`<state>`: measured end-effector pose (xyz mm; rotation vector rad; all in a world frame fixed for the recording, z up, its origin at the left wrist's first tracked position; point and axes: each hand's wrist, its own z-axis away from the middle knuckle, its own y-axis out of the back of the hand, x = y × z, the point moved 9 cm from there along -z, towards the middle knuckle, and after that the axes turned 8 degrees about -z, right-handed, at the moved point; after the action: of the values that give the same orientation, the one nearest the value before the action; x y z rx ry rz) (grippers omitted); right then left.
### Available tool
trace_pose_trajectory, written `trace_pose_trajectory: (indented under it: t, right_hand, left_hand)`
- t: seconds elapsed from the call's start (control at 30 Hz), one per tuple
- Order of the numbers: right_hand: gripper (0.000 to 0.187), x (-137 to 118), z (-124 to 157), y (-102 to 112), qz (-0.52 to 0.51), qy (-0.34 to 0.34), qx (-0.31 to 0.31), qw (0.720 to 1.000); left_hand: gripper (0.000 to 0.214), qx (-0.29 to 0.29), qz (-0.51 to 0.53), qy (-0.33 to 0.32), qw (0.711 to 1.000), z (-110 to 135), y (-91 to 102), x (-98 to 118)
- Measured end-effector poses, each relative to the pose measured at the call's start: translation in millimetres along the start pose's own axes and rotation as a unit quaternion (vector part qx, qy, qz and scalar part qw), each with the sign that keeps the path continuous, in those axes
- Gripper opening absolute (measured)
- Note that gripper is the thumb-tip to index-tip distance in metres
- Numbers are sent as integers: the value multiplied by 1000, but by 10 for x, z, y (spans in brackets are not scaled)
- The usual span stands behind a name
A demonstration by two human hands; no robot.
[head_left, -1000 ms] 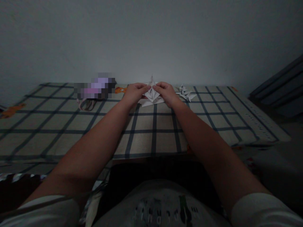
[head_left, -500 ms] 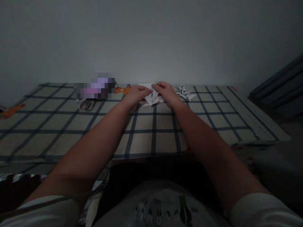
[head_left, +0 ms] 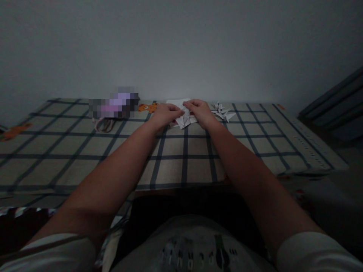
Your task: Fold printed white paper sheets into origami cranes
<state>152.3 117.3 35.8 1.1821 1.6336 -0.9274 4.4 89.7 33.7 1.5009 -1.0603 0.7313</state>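
Between my two hands is a white folded paper [head_left: 185, 120] with pointed flaps, close over the far side of the table. My left hand [head_left: 166, 114] pinches it from the left, thumb and fingers bent together. From the right, my right hand [head_left: 199, 111] grips its upper part between thumb and fingertips. My fingers cover some of the folds. Behind and under it shows a flat white sheet [head_left: 177, 101]. Just right of my right hand lie several folded paper pieces [head_left: 222, 112] with sharp points, like origami cranes.
A checked cloth [head_left: 170, 166] with orange bear prints covers the table. At the back left lies a blurred purple object [head_left: 119, 102] with a looped strap [head_left: 104, 124]. A plain wall [head_left: 181, 49] rises behind the table. Grey draped fabric [head_left: 337, 104] hangs at the right.
The folded paper and my fingertips have shifted slightly toward me, and its flaps look narrower. More of the white sheet behind now shows.
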Motion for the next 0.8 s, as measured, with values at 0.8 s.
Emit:
trace_pose_trajectory:
  t: [0.8]
  right_hand:
    - [22,-45,-11,50,-93,-14,19,995]
  left_hand:
    - [12,-17,57,57,997,56,-31,74]
